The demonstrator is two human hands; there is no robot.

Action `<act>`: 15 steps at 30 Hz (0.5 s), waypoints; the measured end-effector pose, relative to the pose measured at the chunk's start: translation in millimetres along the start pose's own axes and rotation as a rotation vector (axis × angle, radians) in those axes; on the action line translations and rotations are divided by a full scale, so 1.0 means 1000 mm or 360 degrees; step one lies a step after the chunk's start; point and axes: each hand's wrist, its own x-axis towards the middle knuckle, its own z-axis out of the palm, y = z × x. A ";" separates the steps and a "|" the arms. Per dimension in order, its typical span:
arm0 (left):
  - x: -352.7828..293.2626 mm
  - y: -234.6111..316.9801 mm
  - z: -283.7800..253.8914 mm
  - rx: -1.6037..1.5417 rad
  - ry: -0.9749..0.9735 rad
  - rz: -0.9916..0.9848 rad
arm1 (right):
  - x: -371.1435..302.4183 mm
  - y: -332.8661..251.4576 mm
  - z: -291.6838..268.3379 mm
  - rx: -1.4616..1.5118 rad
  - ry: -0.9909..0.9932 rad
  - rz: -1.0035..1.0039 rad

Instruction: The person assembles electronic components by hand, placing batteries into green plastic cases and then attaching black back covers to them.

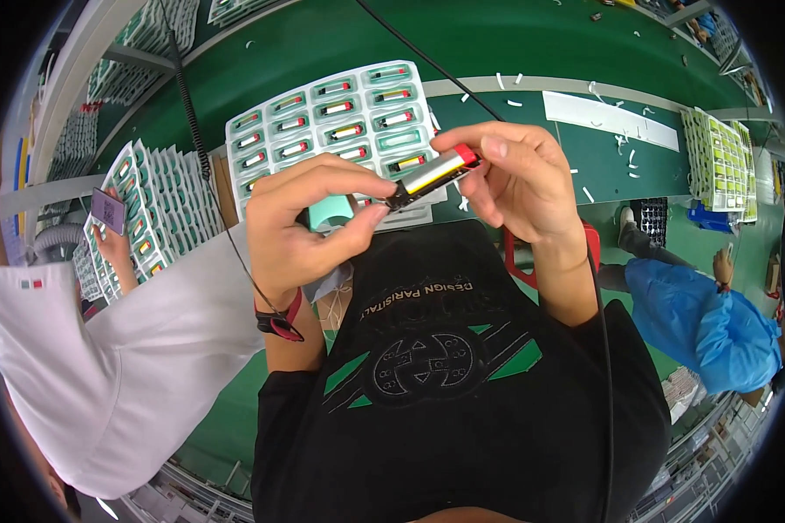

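In front of my chest is a small battery assembly (433, 177): a silver cell with a yellow stripe, a red end and black parts along its lower side and left end. My left hand (298, 222) pinches the black end between thumb and forefinger. At the red end, my right hand (532, 179) has its thumb and curled fingers around the tip. Just beyond them lies a white plastic tray (231, 144) with teal-lined pockets, many holding similar red-tipped pieces. A light teal object (330, 212) shows partly behind my left fingers.
On the green table (488, 52), curled white scraps lie around a white strip (610, 120). Stacked trays stand at left (170, 196) and right (715, 166). Dark cables hang nearby. A white-sleeved person (148, 349) works close on my left; another in blue (706, 314) is at right.
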 end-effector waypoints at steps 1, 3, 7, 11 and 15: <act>-0.001 -0.001 -0.001 -0.0005 0.0035 -0.0023 | 0.001 0.001 0.001 0.0043 -0.0078 -0.0102; -0.002 -0.002 0.000 0.0001 0.0040 -0.0026 | -0.002 0.000 -0.001 -0.0055 -0.0085 -0.0125; -0.003 -0.004 0.003 -0.0052 0.0000 -0.0028 | -0.003 0.004 -0.001 -0.0186 -0.0015 -0.0151; -0.008 -0.003 0.009 -0.0165 -0.0066 -0.0094 | -0.003 0.009 -0.009 -0.0025 -0.0023 -0.0035; -0.010 -0.007 0.016 -0.0074 -0.0046 -0.0084 | -0.006 0.015 -0.014 -0.0033 0.0041 0.0006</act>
